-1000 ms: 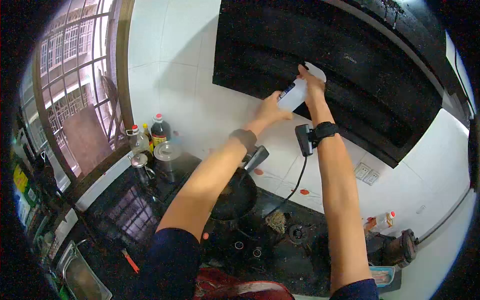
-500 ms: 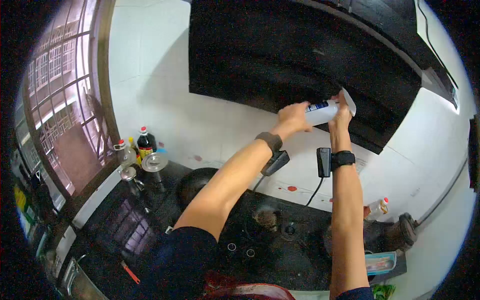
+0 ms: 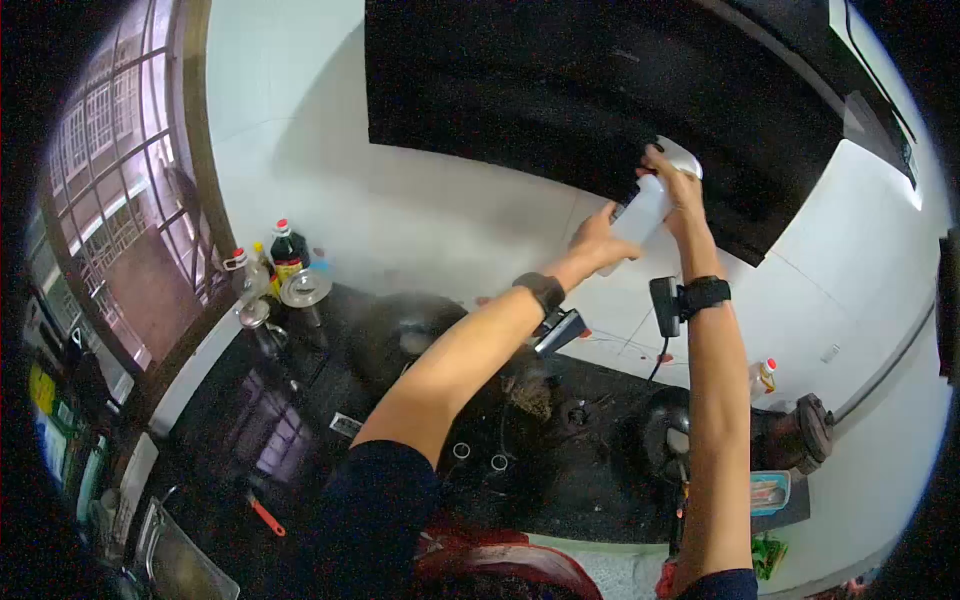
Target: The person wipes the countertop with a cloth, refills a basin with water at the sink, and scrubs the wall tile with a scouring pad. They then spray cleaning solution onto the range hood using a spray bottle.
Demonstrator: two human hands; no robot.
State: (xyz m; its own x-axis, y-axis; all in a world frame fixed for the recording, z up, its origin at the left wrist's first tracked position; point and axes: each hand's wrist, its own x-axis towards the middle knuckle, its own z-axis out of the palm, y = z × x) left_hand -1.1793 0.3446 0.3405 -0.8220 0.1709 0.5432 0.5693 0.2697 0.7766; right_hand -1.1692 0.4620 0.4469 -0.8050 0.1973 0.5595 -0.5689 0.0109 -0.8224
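Observation:
A white spray bottle (image 3: pixel 645 207) is held tilted in front of the black range hood (image 3: pixel 500 90), its pale head (image 3: pixel 680 155) up and to the right. My left hand (image 3: pixel 600 243) is closed round the lower part of the bottle, fingers partly behind it. Up at the neck and head, my right hand (image 3: pixel 683 190) is closed too. The label side is mostly turned away. Both wrists carry dark straps with small black boxes.
Below is a black counter with a stove (image 3: pixel 530 470), a wok (image 3: pixel 405 325) at left and another dark pan (image 3: pixel 670 435) at right. Sauce bottles (image 3: pixel 288 250) stand by the barred window (image 3: pixel 110 190). A red-handled tool (image 3: pixel 266 515) and a blue tray (image 3: pixel 770 493) lie lower down.
The bottle has swung from nearly level to a steeper tilt, head upward, with both hands still on it. The camera view has shifted slightly.

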